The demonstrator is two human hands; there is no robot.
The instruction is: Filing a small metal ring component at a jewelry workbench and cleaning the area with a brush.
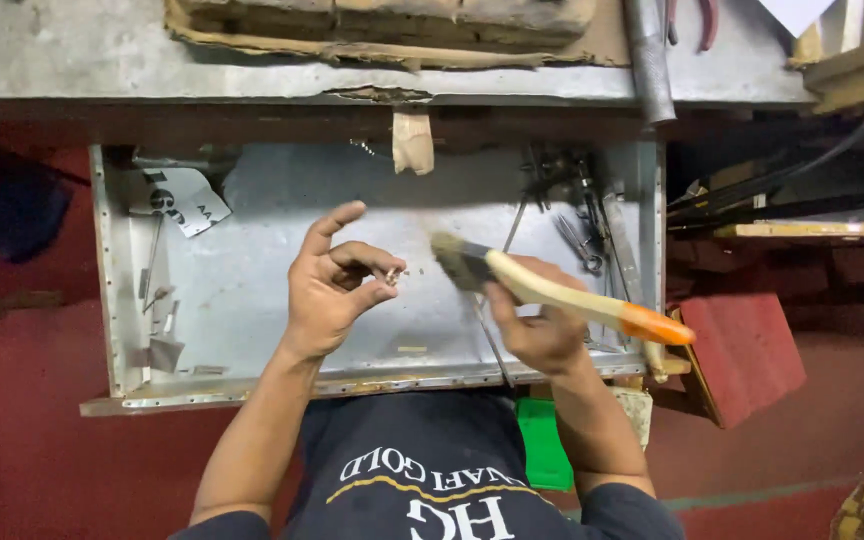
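Above the metal drawer [252,260], my left hand [327,290] pinches a small part [392,274]; my right hand [542,325] grips the paintbrush [552,290]. Risk: brushing could flick it from that light pinch.

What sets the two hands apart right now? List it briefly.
The left hand pinches a tiny metal part between thumb and fingertips, other fingers spread; the right hand is wrapped around the pale handle of a paintbrush. The left hand shows its back with fingers raised; the right hand is curled shut, bristles aimed at the small part. Both hover over the open metal drawer.
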